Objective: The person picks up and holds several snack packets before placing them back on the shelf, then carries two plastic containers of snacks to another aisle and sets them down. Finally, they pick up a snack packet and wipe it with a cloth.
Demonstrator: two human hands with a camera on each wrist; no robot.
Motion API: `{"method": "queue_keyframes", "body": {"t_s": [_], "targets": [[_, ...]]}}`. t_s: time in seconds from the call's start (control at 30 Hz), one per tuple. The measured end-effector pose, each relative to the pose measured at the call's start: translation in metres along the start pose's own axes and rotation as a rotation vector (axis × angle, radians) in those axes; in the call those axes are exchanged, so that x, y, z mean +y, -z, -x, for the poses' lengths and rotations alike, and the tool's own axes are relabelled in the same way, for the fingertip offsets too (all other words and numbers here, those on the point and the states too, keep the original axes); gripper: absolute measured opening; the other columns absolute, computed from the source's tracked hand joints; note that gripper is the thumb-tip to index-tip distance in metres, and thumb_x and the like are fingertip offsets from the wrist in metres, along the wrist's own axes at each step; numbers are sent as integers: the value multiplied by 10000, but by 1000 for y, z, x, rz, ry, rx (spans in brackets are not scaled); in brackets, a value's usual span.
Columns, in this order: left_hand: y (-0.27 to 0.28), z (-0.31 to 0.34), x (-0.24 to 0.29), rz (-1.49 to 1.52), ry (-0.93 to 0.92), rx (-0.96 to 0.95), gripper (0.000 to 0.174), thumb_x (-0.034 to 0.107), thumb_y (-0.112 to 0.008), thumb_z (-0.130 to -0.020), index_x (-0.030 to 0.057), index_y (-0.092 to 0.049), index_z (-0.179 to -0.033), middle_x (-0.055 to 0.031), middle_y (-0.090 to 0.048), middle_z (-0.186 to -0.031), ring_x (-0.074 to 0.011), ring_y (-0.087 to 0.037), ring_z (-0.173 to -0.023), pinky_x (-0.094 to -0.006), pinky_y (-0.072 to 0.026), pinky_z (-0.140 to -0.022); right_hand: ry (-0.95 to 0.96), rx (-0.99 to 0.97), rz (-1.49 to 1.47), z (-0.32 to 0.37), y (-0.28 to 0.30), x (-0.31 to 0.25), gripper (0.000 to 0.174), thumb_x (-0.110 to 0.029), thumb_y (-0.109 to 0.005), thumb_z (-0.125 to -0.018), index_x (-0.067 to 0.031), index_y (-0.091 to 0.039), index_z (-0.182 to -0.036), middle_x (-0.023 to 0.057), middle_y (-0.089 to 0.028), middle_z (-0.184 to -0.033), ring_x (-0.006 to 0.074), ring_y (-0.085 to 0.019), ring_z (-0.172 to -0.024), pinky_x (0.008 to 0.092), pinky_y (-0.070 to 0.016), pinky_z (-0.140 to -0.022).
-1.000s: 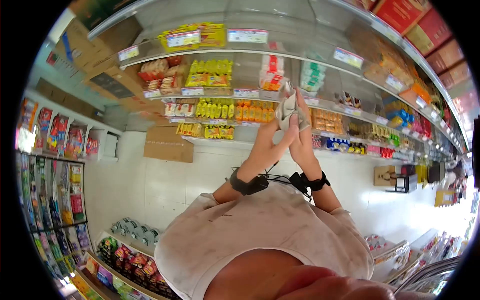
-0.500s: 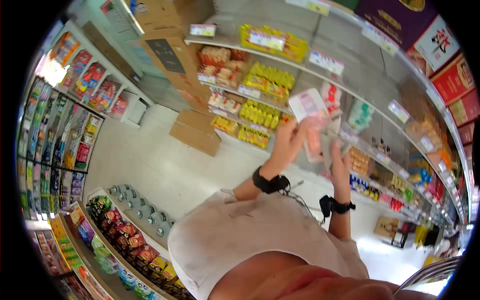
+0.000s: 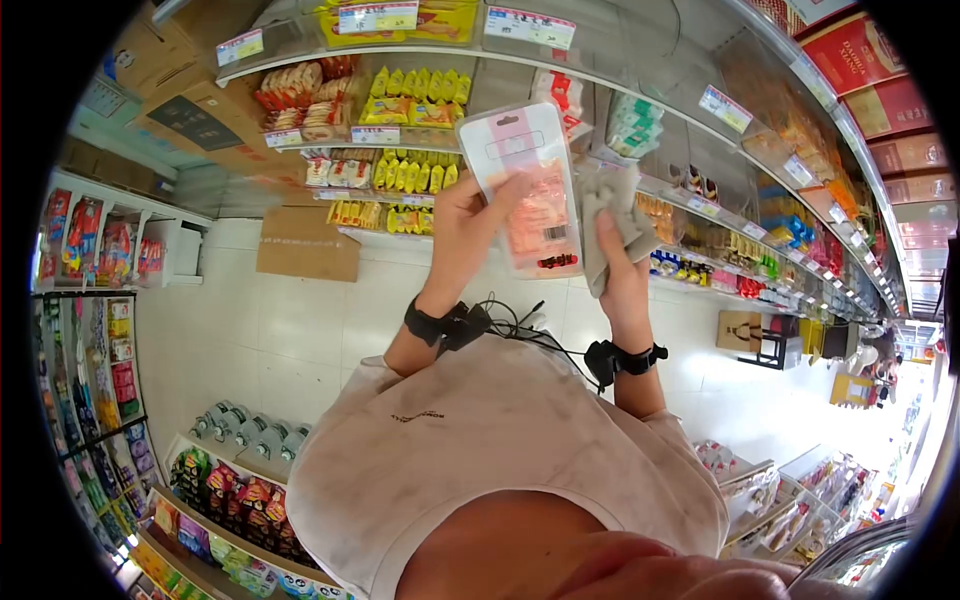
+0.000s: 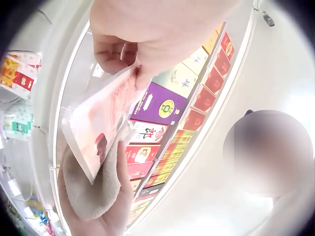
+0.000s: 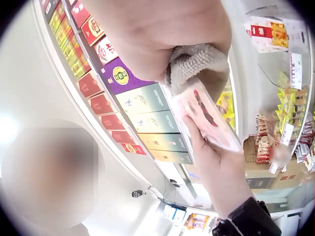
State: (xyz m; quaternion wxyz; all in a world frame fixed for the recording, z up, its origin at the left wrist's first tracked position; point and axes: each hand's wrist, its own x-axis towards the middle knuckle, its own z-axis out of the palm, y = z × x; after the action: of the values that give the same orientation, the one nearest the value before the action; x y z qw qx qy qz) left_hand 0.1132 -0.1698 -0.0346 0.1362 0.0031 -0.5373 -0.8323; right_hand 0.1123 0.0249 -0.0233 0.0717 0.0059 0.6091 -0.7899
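Note:
A flat white and pink package with a hang hole at its top is pinched by the left hand, thumb across its face. The right hand grips a folded grey cloth just right of the package. In the left wrist view the package slants down to the cloth, which lies in the right palm. From the right wrist, the cloth bunches under the right hand against one end of the package, and the left hand holds its side.
Snack shelves with price tags run in front of both hands. A flattened cardboard box lies on the floor, at left. Large water bottles and bagged snacks stand at lower left. Red gift boxes sit at upper right.
Earlier both hands were together around the cloth. They have moved apart, the package now shows upright and facing the head camera in the left hand, and the cloth stays in the right.

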Motion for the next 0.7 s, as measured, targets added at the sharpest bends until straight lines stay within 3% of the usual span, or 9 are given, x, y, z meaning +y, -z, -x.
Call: {"method": "queue_keyframes", "body": {"t_s": [0.1, 0.3, 0.5, 0.57, 0.7], "targets": [[3, 1, 0, 6, 51, -17, 236, 72, -706, -918, -31, -702, -1131, -39, -707, -1021, -63, -626, -875, -221, -507, -765, -25, 17, -159, -4, 2, -8, 449, -246, -637, -988, -8, -514, -1349, 66, -612, -1258, 125, -594, -1116, 273, -489, -925], [-2, 4, -9, -43, 81, -42, 231, 76, -693, -926, -40, -699, -1125, -55, -719, -1015, -79, -643, -886, -239, -518, -773, -83, -18, -151, 4, -4, -2, 458, -220, -637, -985, -33, -482, -1372, 49, -578, -1306, 136, -579, -1150, 283, -489, -944], [-11, 6, -10, -83, 43, -77, 221, 46, -694, -912, -25, -709, -1121, -42, -718, -1003, -66, -626, -839, -225, -500, -740, 25, -56, 85, 11, -5, -6, 305, -122, -662, -955, -4, -604, -1231, 5, -651, -1092, 58, -577, -956, 230, -477, -793], [-13, 6, -18, -88, -34, -53, 229, 60, -710, -896, -1, -724, -1117, -21, -719, -981, -41, -597, -791, -201, -470, -675, 25, -96, 118, 8, -8, -4, 252, -96, -677, -939, -8, -625, -1169, -10, -653, -1001, 52, -578, -877, 223, -475, -739], [-24, 9, -15, -124, -93, -6, 230, 67, -711, -892, -3, -723, -1110, -36, -722, -986, -50, -603, -806, -213, -475, -684, 25, -130, 187, 3, -5, -2, 153, -61, -691, -921, -18, -653, -1062, -29, -643, -873, 44, -577, -783, 211, -465, -682]]}}
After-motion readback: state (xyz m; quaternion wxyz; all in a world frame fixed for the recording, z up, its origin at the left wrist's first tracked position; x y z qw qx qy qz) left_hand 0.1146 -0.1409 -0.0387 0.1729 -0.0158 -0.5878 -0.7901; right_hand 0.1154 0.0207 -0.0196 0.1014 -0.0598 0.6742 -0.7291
